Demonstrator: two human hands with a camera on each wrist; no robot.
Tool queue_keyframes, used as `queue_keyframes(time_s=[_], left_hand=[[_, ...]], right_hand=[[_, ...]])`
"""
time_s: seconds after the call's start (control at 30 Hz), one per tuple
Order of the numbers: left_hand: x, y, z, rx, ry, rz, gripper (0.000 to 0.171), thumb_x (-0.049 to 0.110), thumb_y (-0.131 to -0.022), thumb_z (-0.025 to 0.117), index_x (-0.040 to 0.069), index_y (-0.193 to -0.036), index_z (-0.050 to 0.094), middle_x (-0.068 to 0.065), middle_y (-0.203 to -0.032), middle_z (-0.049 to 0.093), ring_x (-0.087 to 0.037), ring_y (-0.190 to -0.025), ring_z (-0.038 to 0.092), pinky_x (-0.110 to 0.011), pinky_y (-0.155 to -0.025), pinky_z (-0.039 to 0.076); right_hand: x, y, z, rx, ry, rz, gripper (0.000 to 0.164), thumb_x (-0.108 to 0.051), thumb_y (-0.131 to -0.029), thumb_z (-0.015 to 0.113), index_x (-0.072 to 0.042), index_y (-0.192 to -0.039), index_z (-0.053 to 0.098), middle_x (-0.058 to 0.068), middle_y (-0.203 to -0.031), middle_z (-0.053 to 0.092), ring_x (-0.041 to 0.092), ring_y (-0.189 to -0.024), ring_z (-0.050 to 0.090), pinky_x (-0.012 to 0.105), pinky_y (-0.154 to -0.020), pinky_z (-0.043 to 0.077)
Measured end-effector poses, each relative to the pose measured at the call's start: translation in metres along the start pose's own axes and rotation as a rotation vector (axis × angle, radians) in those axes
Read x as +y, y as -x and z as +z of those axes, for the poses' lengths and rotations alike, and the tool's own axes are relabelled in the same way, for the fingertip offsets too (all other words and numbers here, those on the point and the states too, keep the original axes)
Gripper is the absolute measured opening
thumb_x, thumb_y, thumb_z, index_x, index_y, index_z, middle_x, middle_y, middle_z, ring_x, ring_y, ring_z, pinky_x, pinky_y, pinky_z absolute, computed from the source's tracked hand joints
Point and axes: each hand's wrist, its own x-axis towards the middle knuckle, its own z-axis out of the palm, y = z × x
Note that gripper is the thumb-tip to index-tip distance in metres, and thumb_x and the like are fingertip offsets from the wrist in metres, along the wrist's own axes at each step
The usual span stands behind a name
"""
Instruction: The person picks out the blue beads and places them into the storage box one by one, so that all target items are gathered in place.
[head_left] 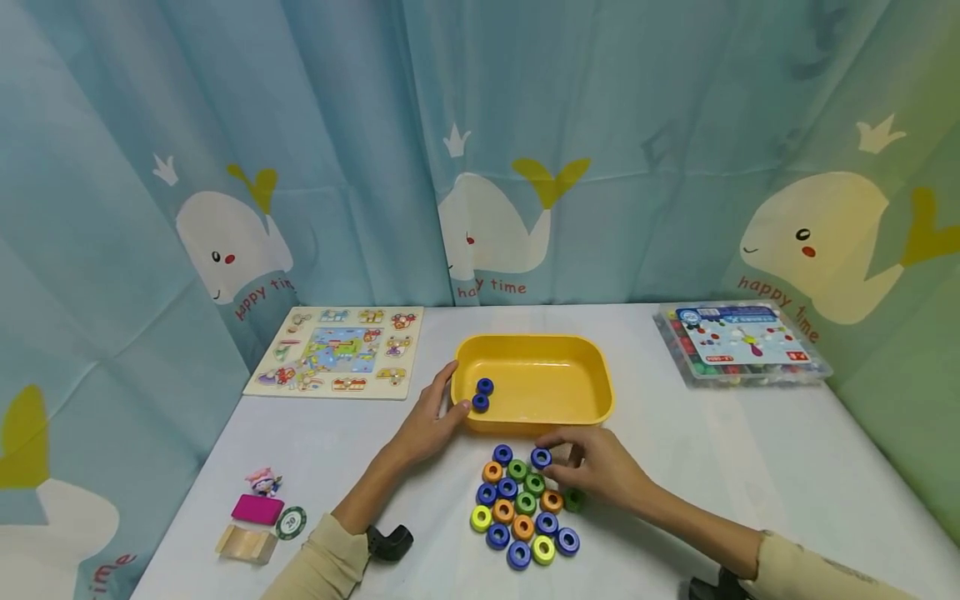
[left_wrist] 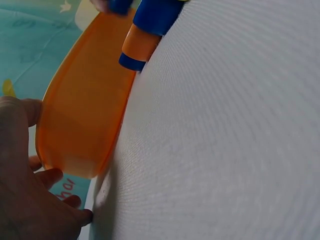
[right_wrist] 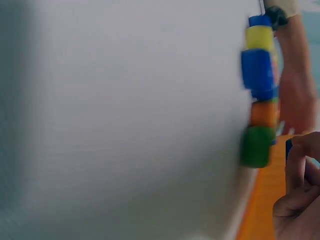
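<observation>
My left hand [head_left: 429, 423] grips the left end of a yellow plastic tray [head_left: 551, 387], thumb at the front corner and fingers along the side. Inside the tray, two blue ring beads [head_left: 481, 403] lie against its left part. Just in front of the tray, my right hand [head_left: 603, 468] pinches a blue ring bead [head_left: 534, 457] between thumb and index finger. Below it on the table spreads a group of blue, green, orange and yellow ring beads [head_left: 522, 527]. One green bead [head_left: 573, 500] is partly hidden under the right hand.
A wooden picture puzzle board [head_left: 390, 385] lies at the back left. At the back right sits a clear lidded box [head_left: 742, 342] of colourful pieces. A small figure [head_left: 263, 482], a pink block [head_left: 257, 510], a wooden piece [head_left: 246, 543] and a round chip [head_left: 291, 523] lie front left.
</observation>
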Motion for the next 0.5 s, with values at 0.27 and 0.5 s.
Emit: queue_keyframes(time_s=[0.27, 0.5], left_hand=[[0.001, 0.0, -0.001, 0.002, -0.001, 0.003, 0.069, 0.048, -0.091, 0.05, 0.033, -0.148, 0.014, 0.003, -0.151, 0.022, -0.019, -0.136, 0.021, -0.045, -0.108, 0.019], [0.002, 0.0, -0.001, -0.005, -0.001, -0.005, 0.068, 0.048, -0.091, 0.05, 0.034, -0.148, 0.014, 0.003, -0.151, 0.022, -0.02, -0.136, 0.021, -0.048, -0.107, 0.02]], right_hand=[[-0.039, -0.012, -0.029, -0.019, -0.05, -0.108, 0.029, -0.028, -0.08, 0.073, -0.031, -0.108, 0.066, -0.013, -0.094, 0.064, 0.011, -0.061, 0.055, 0.025, -0.049, 0.047], [-0.035, -0.065, -0.042, -0.024, -0.107, -0.111, 0.028, -0.022, -0.08, 0.074, -0.02, -0.108, 0.068, -0.005, -0.103, 0.066, 0.024, -0.061, 0.058, 0.027, -0.052, 0.05]])
